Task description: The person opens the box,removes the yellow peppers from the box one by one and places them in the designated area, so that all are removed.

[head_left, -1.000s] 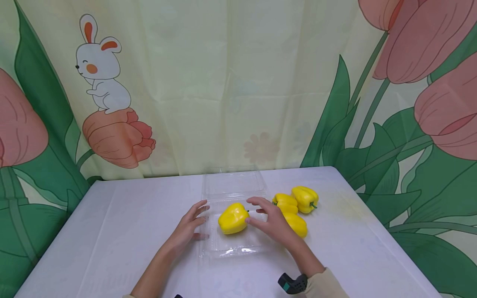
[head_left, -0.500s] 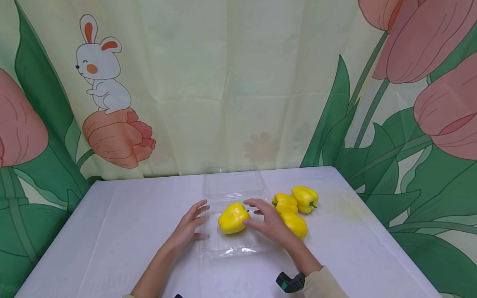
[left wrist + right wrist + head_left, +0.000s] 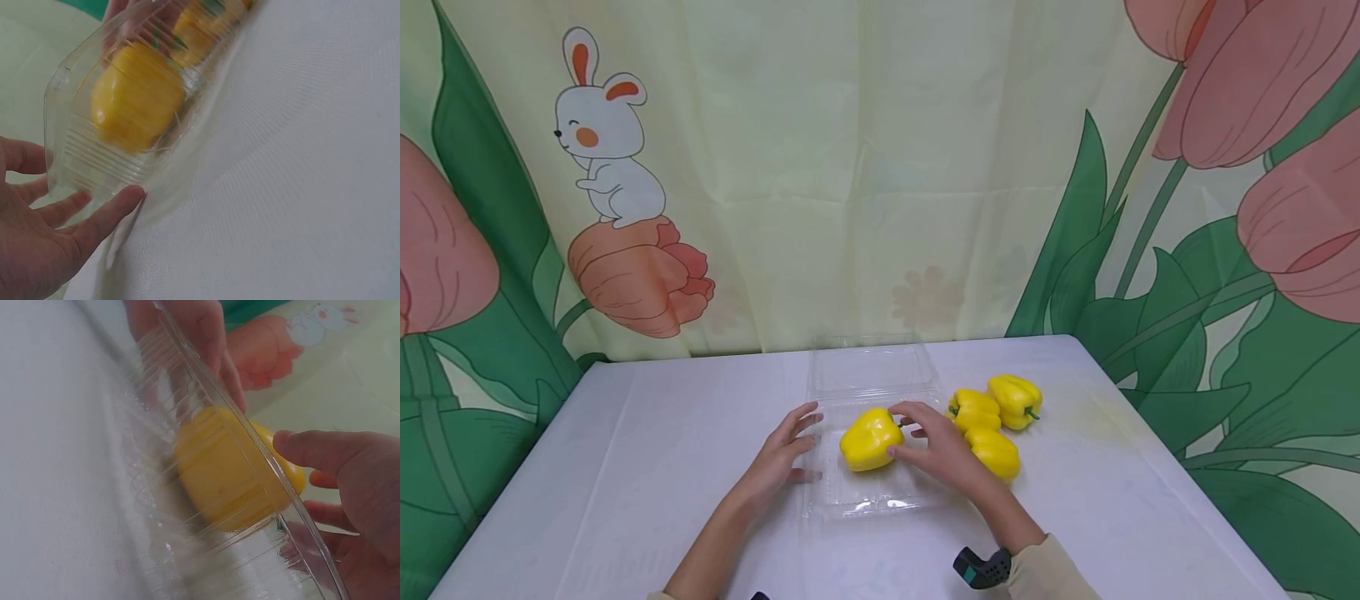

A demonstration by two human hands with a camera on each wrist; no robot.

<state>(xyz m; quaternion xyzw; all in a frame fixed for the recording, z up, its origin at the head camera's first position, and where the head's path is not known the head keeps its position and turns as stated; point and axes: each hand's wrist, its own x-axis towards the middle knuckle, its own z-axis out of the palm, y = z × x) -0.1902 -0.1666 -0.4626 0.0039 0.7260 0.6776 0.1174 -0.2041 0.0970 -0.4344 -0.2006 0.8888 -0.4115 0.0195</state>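
In the head view, a yellow bell pepper lies on its side in the base of a clear plastic clamshell container, its green stem pointing right. The container's lid is folded back. My left hand rests its spread fingers against the left side of the base; the left wrist view shows its index finger by the clear wall. My right hand reaches over the right side, thumb and fingers parted around the pepper's stem end. The right thumb appears to touch the pepper.
Right of the container, three more yellow bell peppers sit close together: one in front, one behind it, one at the back right. A white cloth covers the table. A printed curtain hangs behind.
My right hand has moved slightly left, closer to the pepper in the container. The left hand, the container and the peppers stay where they were.
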